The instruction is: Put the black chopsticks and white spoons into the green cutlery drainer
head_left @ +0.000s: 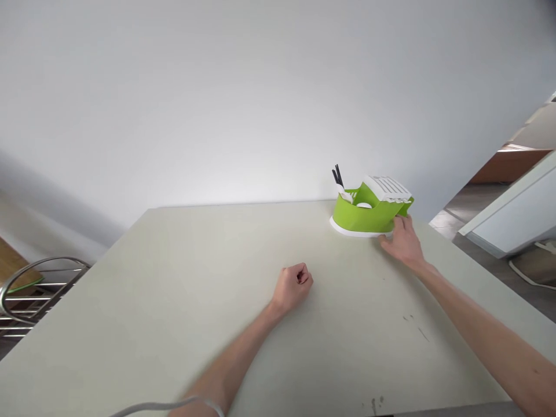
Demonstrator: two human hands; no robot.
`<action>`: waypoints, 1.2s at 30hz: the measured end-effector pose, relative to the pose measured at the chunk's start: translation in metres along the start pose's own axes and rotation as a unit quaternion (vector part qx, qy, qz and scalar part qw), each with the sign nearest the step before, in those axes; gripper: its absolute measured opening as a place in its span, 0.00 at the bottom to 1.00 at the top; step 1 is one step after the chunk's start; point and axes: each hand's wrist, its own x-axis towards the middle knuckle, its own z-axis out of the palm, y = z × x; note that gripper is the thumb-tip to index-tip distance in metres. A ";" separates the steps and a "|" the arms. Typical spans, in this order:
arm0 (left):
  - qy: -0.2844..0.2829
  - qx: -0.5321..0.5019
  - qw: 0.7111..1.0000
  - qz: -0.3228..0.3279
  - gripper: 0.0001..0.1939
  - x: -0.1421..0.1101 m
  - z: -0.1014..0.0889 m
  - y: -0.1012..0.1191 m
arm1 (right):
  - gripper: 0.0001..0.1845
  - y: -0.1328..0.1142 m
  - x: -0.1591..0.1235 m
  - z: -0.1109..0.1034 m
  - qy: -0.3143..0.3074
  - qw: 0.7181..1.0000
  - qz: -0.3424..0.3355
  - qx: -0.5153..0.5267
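A green and white utensil holder (357, 219) stands on the table against the wall, toward the back right. Two black chopsticks (337, 175) and a white utensil (345, 194) poke out of its left compartment. The right part is topped by a slotted white knife rack (388, 188). My right hand (403, 240) grips the holder's near right corner, thumb at the white base and fingers against the green side. Curled into a loose fist, my left hand (293, 285) rests on the tabletop, apart from the holder, with nothing visible in it.
The pale table (174, 289) has dark marks near its front right. A metal rack (39, 289) stands beyond its left edge. At lower left a grey cable (167, 405) crosses my left forearm. White furniture (516, 202) stands past the right edge.
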 end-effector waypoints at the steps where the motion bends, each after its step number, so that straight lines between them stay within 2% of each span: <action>1: 0.000 0.000 1.000 0.001 0.14 0.000 0.000 0.000 | 0.34 -0.003 -0.004 0.000 -0.019 1.000 -0.006 -0.004; 6: -0.005 0.001 1.000 0.000 0.14 0.000 0.000 0.002 | 0.37 -0.032 -0.024 0.000 -0.054 0.998 -0.033 -0.004; 13: -0.011 0.029 0.999 0.025 0.13 0.000 0.004 0.002 | 0.40 -0.101 -0.059 -0.002 -0.082 0.994 -0.066 0.031; 20: -0.002 0.048 0.998 0.049 0.13 -0.002 0.004 0.002 | 0.40 -0.165 -0.101 -0.003 -0.066 0.985 -0.135 0.084; 23: -0.001 0.045 0.997 0.057 0.14 -0.002 0.004 0.000 | 0.43 -0.185 -0.116 -0.003 -0.076 0.981 -0.139 0.111; 27: 0.002 0.047 0.997 0.059 0.14 -0.001 0.006 0.000 | 0.46 -0.194 -0.123 -0.003 -0.094 0.979 -0.131 0.127; 36: 0.001 0.045 0.997 0.056 0.15 -0.002 0.006 0.003 | 0.46 -0.177 -0.117 0.002 -0.101 0.972 -0.171 0.128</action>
